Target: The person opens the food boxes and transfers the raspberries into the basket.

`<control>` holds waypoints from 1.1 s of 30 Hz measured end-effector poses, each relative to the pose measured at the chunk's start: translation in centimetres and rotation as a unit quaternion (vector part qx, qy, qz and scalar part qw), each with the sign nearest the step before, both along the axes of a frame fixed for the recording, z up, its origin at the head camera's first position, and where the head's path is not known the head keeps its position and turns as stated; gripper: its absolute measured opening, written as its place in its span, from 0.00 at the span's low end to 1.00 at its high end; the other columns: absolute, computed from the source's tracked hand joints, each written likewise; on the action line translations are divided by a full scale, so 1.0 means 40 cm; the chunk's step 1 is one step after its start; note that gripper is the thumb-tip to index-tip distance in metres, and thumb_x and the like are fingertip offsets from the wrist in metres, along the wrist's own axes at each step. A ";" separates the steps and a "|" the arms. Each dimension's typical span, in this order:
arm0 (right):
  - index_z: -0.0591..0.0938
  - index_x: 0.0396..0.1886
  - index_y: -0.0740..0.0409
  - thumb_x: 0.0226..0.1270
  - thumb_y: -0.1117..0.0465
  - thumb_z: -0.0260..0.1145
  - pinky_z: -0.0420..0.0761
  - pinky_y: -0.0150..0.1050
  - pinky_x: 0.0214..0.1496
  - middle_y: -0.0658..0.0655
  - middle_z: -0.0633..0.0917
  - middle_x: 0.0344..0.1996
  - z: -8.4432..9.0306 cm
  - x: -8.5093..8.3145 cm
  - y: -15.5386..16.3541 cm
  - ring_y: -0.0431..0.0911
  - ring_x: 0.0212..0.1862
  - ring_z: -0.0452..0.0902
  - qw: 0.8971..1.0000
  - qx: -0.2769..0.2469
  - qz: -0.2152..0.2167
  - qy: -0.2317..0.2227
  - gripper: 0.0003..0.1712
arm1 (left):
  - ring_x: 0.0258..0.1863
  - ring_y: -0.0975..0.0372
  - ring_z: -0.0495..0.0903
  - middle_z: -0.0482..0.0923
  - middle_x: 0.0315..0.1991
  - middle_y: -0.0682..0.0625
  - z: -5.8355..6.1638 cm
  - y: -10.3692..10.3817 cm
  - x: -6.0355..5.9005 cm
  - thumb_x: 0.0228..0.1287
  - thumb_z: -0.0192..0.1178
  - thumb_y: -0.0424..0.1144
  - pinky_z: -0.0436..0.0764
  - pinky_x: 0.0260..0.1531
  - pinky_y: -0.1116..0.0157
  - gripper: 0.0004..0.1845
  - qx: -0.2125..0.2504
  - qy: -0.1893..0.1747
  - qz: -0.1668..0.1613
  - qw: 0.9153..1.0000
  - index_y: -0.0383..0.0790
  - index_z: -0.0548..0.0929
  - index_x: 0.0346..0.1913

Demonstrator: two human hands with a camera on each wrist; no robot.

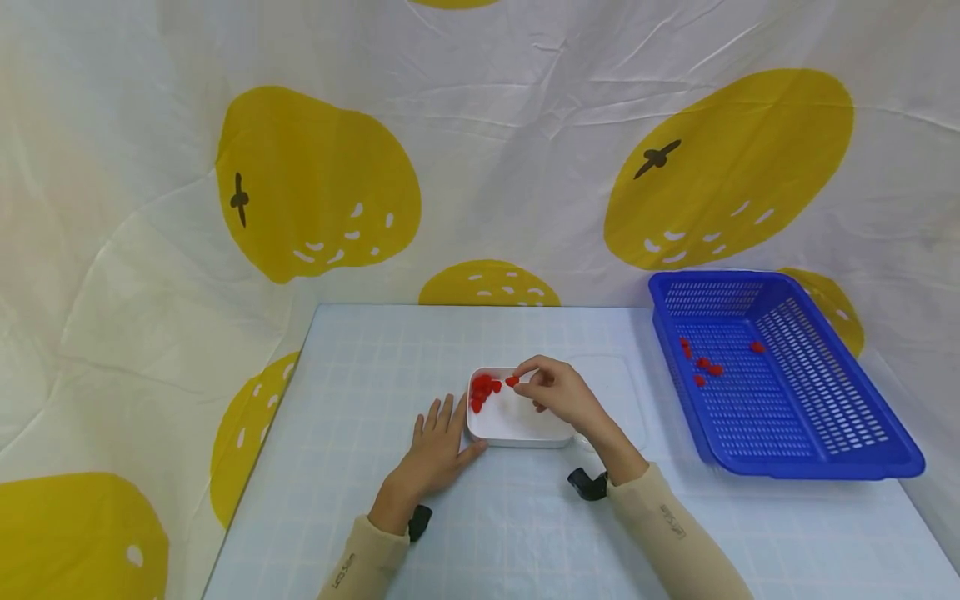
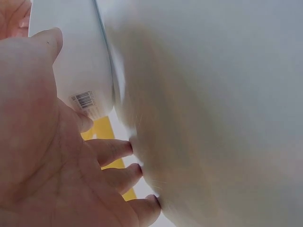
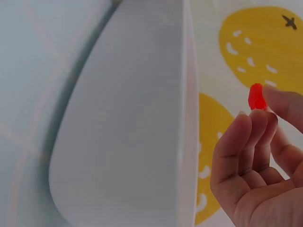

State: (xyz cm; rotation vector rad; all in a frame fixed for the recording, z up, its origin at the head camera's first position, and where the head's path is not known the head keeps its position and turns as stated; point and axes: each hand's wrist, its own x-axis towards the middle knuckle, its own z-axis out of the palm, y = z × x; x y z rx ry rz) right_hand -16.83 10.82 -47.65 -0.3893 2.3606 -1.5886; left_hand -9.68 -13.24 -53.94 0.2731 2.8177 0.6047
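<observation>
A small, bumpy red piece [image 3: 256, 97] is pinched between the thumb and fingertips of my right hand [image 1: 564, 393]. That hand hovers over a white rectangular box [image 1: 528, 423], above its inside. Several more red pieces [image 1: 481, 388] are bunched at the box's left end. Flat on the table beside the box lies my left hand [image 1: 433, 457], fingers spread and straight. Its thumb is right at the box's near side and its fingertips are by the left wall. In the left wrist view a barcode label [image 2: 84, 100] shows on the box's wall.
A blue perforated basket [image 1: 806, 471] stands at the right, with several red pieces [image 1: 708, 367] on its floor. Just right of the box lies a clear flat lid [image 1: 618, 392], partly behind the right hand. A white cloth with yellow fruit prints [image 1: 510, 183] hangs behind the table.
</observation>
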 end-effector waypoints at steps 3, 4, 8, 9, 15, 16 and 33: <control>0.85 0.49 0.55 0.66 0.57 0.72 0.83 0.51 0.36 0.60 0.80 0.25 0.015 0.001 0.017 0.54 0.26 0.76 1.000 -0.004 -0.012 -0.007 0.13 | 0.78 0.43 0.39 0.44 0.80 0.40 0.001 0.001 0.001 0.69 0.55 0.63 0.42 0.71 0.39 0.49 0.004 -0.002 0.002 1.000 0.45 0.44 0.81; 0.85 0.48 0.53 0.66 0.56 0.73 0.83 0.52 0.37 0.59 0.80 0.25 0.021 0.003 0.023 0.52 0.26 0.76 1.000 -0.003 -0.018 -0.009 0.13 | 0.78 0.43 0.39 0.44 0.80 0.40 0.001 0.001 0.002 0.69 0.55 0.63 0.42 0.72 0.39 0.49 0.005 -0.003 0.002 1.000 0.45 0.44 0.81; 0.84 0.50 0.56 0.67 0.57 0.72 0.83 0.46 0.37 0.61 0.80 0.26 0.034 0.004 0.049 0.55 0.28 0.76 0.999 -0.005 -0.033 -0.012 0.14 | 0.78 0.44 0.39 0.44 0.80 0.40 0.000 0.000 0.002 0.70 0.55 0.63 0.42 0.72 0.40 0.49 0.010 -0.002 0.001 1.000 0.45 0.44 0.81; 0.84 0.50 0.56 0.67 0.57 0.71 0.83 0.47 0.37 0.62 0.80 0.27 0.037 0.003 0.056 0.56 0.29 0.76 0.999 -0.007 -0.036 -0.012 0.14 | 0.78 0.44 0.39 0.44 0.80 0.40 0.000 -0.001 0.002 0.70 0.55 0.63 0.42 0.72 0.40 0.49 0.010 -0.002 0.001 1.000 0.45 0.44 0.81; 0.83 0.52 0.60 0.69 0.60 0.70 0.84 0.46 0.36 0.67 0.80 0.29 0.058 0.001 0.098 0.57 0.29 0.77 0.999 -0.019 -0.050 0.000 0.15 | 0.78 0.44 0.39 0.43 0.80 0.40 -0.002 -0.003 0.001 0.70 0.54 0.64 0.41 0.72 0.41 0.48 0.013 -0.001 -0.001 1.000 0.45 0.43 0.82; 0.83 0.52 0.60 0.68 0.60 0.70 0.84 0.45 0.36 0.66 0.80 0.29 0.063 0.001 0.105 0.55 0.29 0.77 0.998 -0.017 -0.053 0.004 0.15 | 0.78 0.44 0.39 0.43 0.80 0.40 -0.002 -0.004 0.001 0.70 0.54 0.64 0.41 0.72 0.41 0.48 0.014 0.000 -0.001 1.000 0.45 0.43 0.81; 0.82 0.53 0.61 0.69 0.58 0.69 0.83 0.39 0.34 0.61 0.79 0.28 0.155 0.013 0.234 0.55 0.28 0.80 0.993 0.003 -0.103 0.063 0.16 | 0.78 0.43 0.39 0.44 0.80 0.39 0.000 -0.006 0.004 0.71 0.53 0.64 0.41 0.71 0.39 0.49 0.026 0.013 -0.009 1.000 0.44 0.44 0.81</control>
